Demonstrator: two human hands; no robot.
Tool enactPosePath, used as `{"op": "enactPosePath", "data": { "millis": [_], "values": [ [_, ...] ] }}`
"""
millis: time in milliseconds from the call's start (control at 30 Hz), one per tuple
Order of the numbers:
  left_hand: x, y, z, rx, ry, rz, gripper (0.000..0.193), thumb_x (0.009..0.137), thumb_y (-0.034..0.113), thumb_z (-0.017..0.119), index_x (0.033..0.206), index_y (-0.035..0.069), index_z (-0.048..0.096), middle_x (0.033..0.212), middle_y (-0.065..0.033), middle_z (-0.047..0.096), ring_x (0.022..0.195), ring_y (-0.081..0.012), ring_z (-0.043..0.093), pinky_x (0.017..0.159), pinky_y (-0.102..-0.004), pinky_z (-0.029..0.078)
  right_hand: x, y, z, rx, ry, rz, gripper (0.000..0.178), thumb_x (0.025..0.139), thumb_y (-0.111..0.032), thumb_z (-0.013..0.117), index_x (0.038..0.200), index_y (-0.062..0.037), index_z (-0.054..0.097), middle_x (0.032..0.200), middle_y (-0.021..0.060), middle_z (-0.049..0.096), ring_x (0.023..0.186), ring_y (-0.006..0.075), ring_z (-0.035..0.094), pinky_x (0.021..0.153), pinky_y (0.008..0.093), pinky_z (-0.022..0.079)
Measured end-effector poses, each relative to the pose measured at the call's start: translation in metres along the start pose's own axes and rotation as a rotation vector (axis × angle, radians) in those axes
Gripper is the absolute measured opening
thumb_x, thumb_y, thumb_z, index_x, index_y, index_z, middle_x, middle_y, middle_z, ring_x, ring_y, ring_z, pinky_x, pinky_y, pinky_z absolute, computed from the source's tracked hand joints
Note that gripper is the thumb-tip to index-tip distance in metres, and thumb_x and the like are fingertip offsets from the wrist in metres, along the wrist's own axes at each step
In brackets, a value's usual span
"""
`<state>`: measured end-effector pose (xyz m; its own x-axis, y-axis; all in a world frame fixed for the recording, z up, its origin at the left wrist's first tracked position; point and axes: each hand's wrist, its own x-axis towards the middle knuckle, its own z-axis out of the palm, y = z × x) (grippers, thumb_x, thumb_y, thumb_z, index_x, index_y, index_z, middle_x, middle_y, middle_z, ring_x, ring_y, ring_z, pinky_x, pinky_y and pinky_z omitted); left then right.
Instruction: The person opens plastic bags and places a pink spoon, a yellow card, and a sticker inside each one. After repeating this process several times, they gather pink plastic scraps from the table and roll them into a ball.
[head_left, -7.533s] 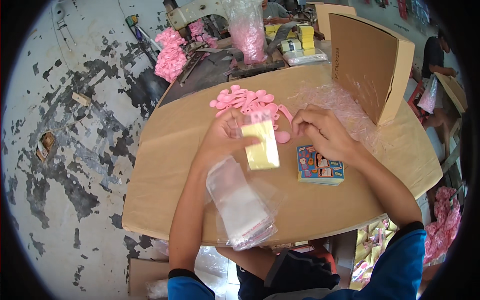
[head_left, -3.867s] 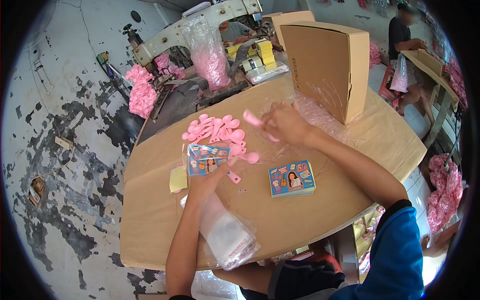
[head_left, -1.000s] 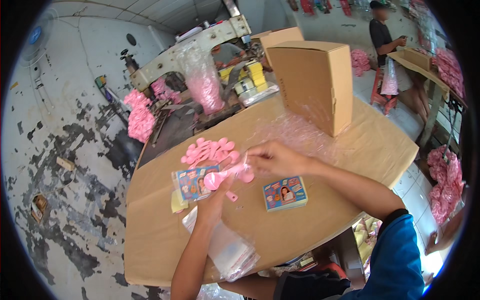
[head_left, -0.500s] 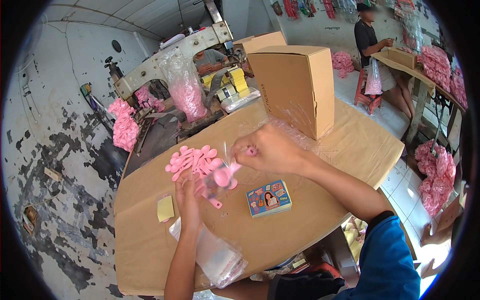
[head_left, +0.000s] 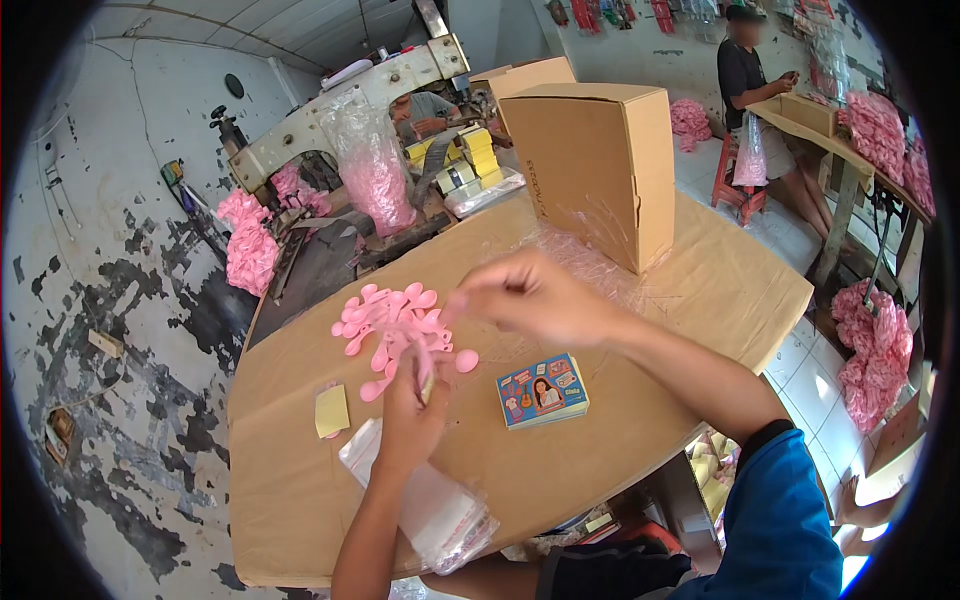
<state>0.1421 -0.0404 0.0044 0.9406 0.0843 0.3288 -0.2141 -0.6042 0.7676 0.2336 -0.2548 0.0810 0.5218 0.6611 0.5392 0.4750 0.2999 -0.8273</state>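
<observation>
Pink spoons (head_left: 395,312) — near both hands (head_left: 412,418) (head_left: 548,300)

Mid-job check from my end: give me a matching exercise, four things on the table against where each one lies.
Things
1. Blue card stack
2. Pink spoons
3. Clear bags
4. Yellow-faced packet

Places
A. Furthest left of the four
B. By the near edge of the table
C. Just below the right hand in the picture
D. Heaped mostly beyond the left hand

Pairs: 1-C, 2-D, 3-B, 4-A
</observation>
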Motion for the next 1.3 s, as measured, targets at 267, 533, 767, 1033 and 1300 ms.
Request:
{"op": "enactPosePath", "data": {
  "millis": [267,533,767,1033,1300],
  "values": [
    [0.005,0.013,-0.019,-0.68,-0.04,-0.041,0.041,0.093,0.003,0.058,0.132,-0.005,0.046,0.119,-0.018,0.063,0.116,-0.0293,0.062,0.097,-0.0364,0.05,0.0,0.05,-0.053,-1.466,0.172,-0.269,0.031,0.092,-0.019,0.066,0.119,-0.0045,0.066,0.118,0.0091,0.067,0.108,0.0234,0.062,0.095,0.0378,0.048],
    [-0.007,0.02,-0.014,-0.696,-0.687,-0.047,0.064,0.092,0.011,0.064,0.147,-0.003,0.034,0.123,-0.0148,0.062,0.116,-0.0247,0.06,0.102,-0.0385,0.047,-0.001,0.03,0.026,-0.043,-0.103,0.189,0.026,0.098,-0.025,0.063,0.106,-0.0009,0.07,0.095,0.0007,0.069,0.088,0.0058,0.058,0.079,0.0259,0.048],
    [-0.006,0.017,-0.017,-0.577,-0.624,-0.016,0.049,0.098,0.021,0.061,0.139,0.0,0.046,0.133,-0.0074,0.055,0.122,-0.0154,0.054,0.101,-0.0297,0.043,-0.008,0.019,0.011,-0.255,0.005,0.068,0.018,0.095,-0.017,0.065,0.097,0.0004,0.071,0.077,-0.001,0.066,0.07,0.0018,0.053,0.061,0.0233,0.046],
    [-0.012,0.016,-0.012,-0.665,-0.419,-0.101,0.04,0.104,0.023,0.049,0.136,0.0,0.048,0.129,-0.0085,0.057,0.118,-0.0165,0.057,0.098,-0.0315,0.048,-0.007,0.009,0.017,-0.352,0.011,0.125,0.013,0.092,-0.012,0.067,0.095,-0.0001,0.071,0.078,0.0017,0.069,0.065,0.0046,0.054,0.058,0.0253,0.045],
    [-0.005,0.009,-0.004,-0.481,-0.142,-0.171,0.037,0.106,0.017,0.037,0.139,-0.001,0.044,0.125,-0.0118,0.06,0.105,-0.0176,0.064,0.089,-0.031,0.054,-0.008,0.035,0.016,-0.765,0.175,-0.214,0.019,0.083,-0.012,0.072,0.1,-0.0041,0.07,0.086,0.0103,0.068,0.068,0.0237,0.063,0.063,0.0339,0.051]
  ]
}}
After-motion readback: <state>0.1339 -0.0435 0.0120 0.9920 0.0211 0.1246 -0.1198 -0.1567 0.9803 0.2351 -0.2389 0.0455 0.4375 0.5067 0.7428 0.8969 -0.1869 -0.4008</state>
